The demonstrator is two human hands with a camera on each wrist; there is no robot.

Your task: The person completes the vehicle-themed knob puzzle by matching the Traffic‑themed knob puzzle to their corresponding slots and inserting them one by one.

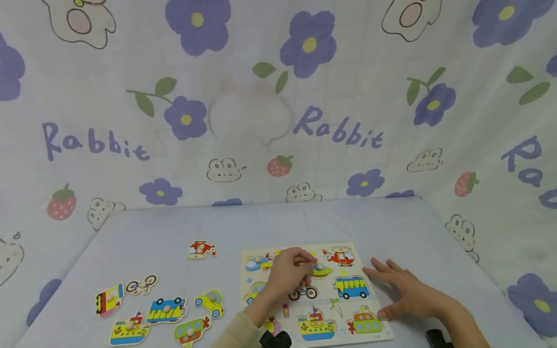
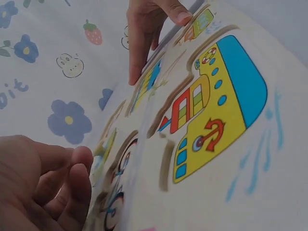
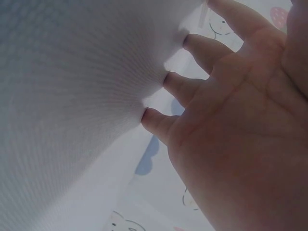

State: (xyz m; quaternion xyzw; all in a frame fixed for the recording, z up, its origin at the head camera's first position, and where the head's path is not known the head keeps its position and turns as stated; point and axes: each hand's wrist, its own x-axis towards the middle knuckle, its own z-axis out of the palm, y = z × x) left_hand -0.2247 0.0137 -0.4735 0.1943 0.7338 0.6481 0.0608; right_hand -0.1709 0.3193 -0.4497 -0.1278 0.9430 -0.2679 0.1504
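A wooden puzzle board (image 1: 374, 333) with vehicle pictures lies on the table. My left hand (image 1: 287, 273) reaches over its upper middle, thumb and forefinger pinched at the knob of the yellow-green flying saucer piece (image 1: 321, 272). In the left wrist view, the left hand (image 2: 45, 185) has its fingertips close together beside the saucer, near the bicycle slot (image 2: 115, 207). A knobbed airplane piece (image 1: 257, 263) sits in the upper left. My right hand (image 1: 409, 292) spreads its fingers at the board's right edge; the right wrist view shows its fingertips (image 3: 154, 118) pressing the pale cloth.
Loose knobbed pieces lie left of the board: a helicopter (image 1: 201, 250), a bicycle (image 1: 141, 285), a bus (image 1: 167, 310), a car (image 1: 210, 303), a boat (image 1: 129, 332), a submarine (image 1: 191, 331) and a multicoloured vehicle (image 1: 109, 300). A patterned cloth wall (image 1: 252, 140) stands behind the table.
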